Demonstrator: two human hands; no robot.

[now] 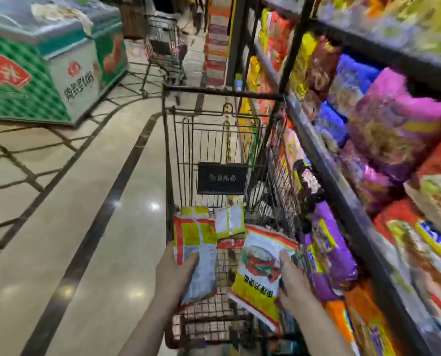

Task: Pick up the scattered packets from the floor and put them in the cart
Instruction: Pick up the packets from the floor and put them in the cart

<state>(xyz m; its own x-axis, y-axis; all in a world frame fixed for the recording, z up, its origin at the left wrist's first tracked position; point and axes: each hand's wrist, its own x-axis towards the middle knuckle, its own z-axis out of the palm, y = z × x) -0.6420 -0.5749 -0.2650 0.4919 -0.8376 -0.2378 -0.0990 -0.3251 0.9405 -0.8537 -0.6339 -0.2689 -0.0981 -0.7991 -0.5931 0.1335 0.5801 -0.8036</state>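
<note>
Supermarket aisle, polished floor [91, 227]; stocked shelving [368, 155] crowds the right side. Left hand [174, 272] grips one packet [196, 255], right hand [292, 281] grips a second packet [262, 268] — both held over the cart [178, 155] basket, apparently for dropping in. Two more packets [229, 220] already lie inside. Cart rim sits close against the shelving — open room lies left.

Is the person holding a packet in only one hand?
No, the left hand grips one packet and the right hand grips another packet, both over the cart.
</note>
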